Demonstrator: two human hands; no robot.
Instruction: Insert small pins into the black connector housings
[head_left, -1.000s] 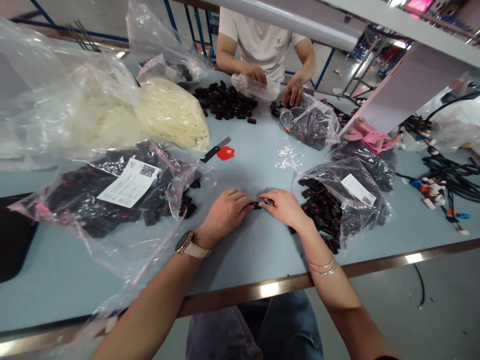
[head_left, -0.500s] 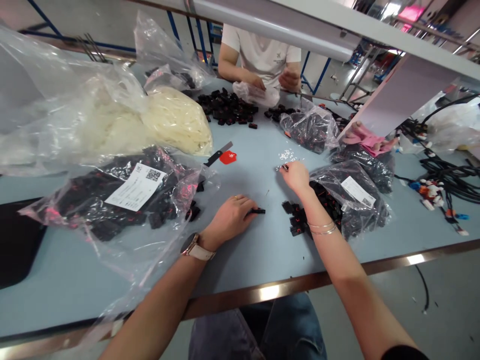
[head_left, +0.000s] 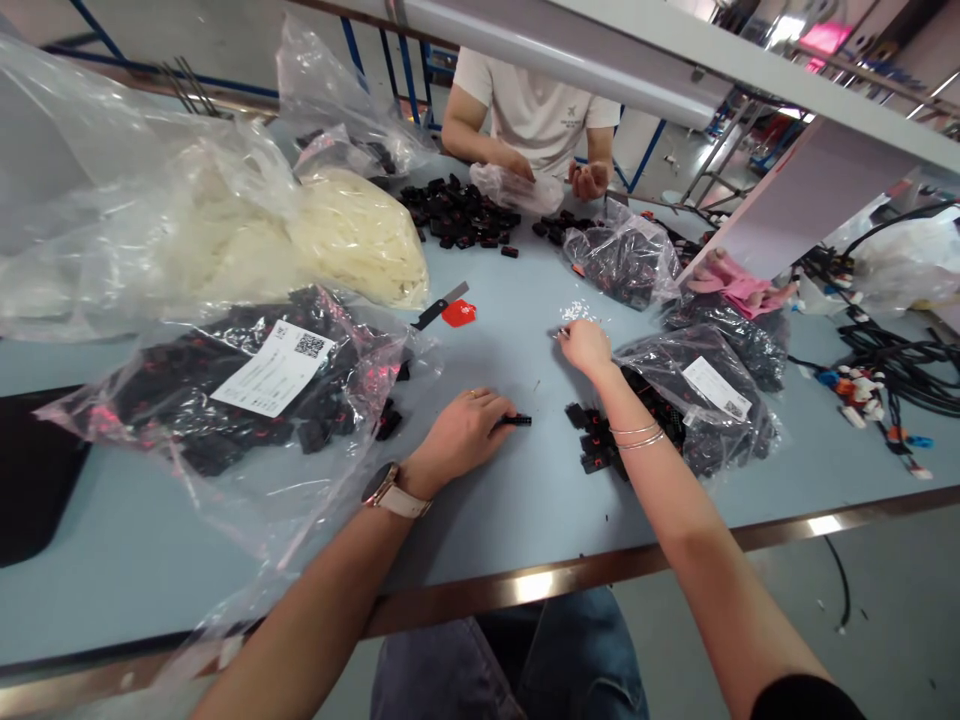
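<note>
The left hand (head_left: 461, 435) is resting on the desk (head_left: 517, 500) a little in from its near edge, its fingers (head_left: 496, 410) pinching a small black connector (head_left: 519, 420) whose free end is sticking out to the right, lying just on the surface. A watch (head_left: 386, 490) is sitting on that wrist.

The right hand (head_left: 585, 345) is reaching farther in, toward the middle of the desk, with its fingers pressed together at the near edge of a scatter of tiny white pieces (head_left: 576, 312); whether they are gripping one is too small to tell. Two thin bangles (head_left: 636, 436) are circling that forearm.

Just beside the right forearm, a few loose black parts (head_left: 592, 440) are spilling from an open clear bag (head_left: 697, 400) with a white label, lying toward the right edge. To the left of the left hand, a larger labelled bag (head_left: 247, 385) of black parts is spreading over the desk, and behind it a bag of pale strands (head_left: 352, 235) is lying toward the far left corner. Between the bags, a small knife (head_left: 439, 306) is lying touching a red piece (head_left: 459, 313).

At the far edge, another person (head_left: 532, 100) in a white shirt is sitting with both hands near a pile of black parts (head_left: 457, 210). Cables (head_left: 892, 370) are lying along the right edge.
</note>
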